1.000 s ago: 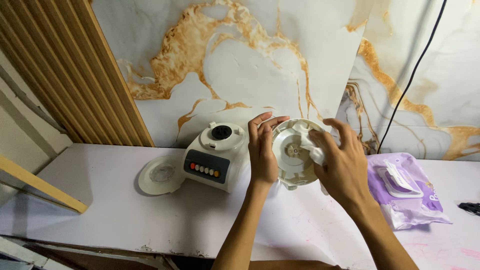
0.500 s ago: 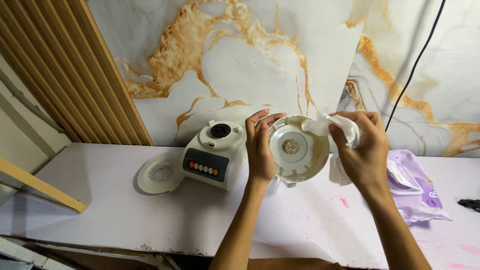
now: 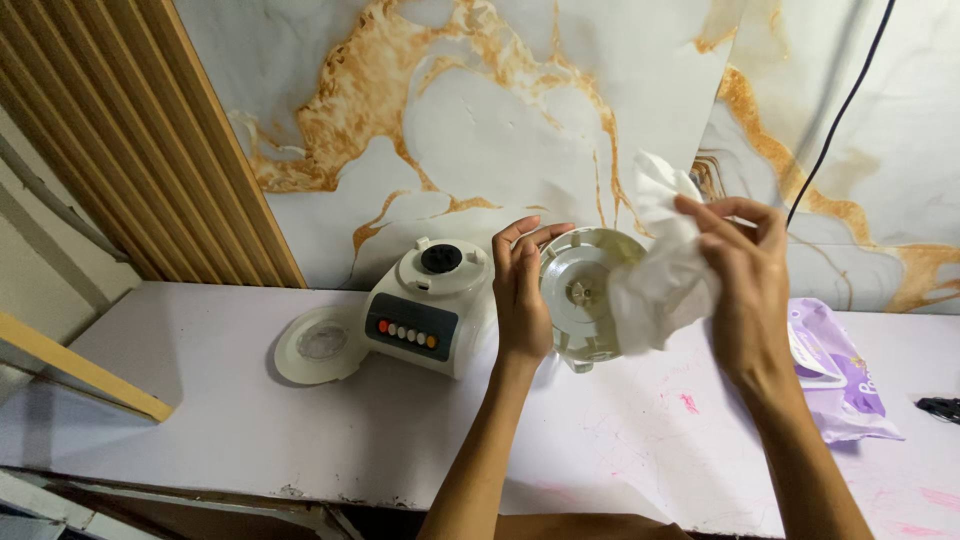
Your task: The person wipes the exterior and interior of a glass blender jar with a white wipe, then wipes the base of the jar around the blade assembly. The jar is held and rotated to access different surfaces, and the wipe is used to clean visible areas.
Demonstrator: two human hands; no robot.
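A pale worktop point(image 3: 230, 430) marked with pink smudges runs along a marble-patterned wall with orange veins, and ribbed wooden panelling stands at its left end. Above the middle of the worktop, close to its back edge, the left hand point(image 3: 522, 290) holds up a white blender jar point(image 3: 583, 295), its underside turned toward the camera, fingers wrapped round the jar's left rim. The right hand point(image 3: 745, 290) pinches a crumpled white tissue point(image 3: 662, 270) between thumb and fingers, the tissue overlapping the jar's right edge. Just left of the jar, a white blender base point(image 3: 428, 307) with a row of coloured buttons stands on the worktop, and a round clear lid point(image 3: 318, 345) lies flat beside it. A purple wipes packet point(image 3: 838, 378) lies toward the right end.
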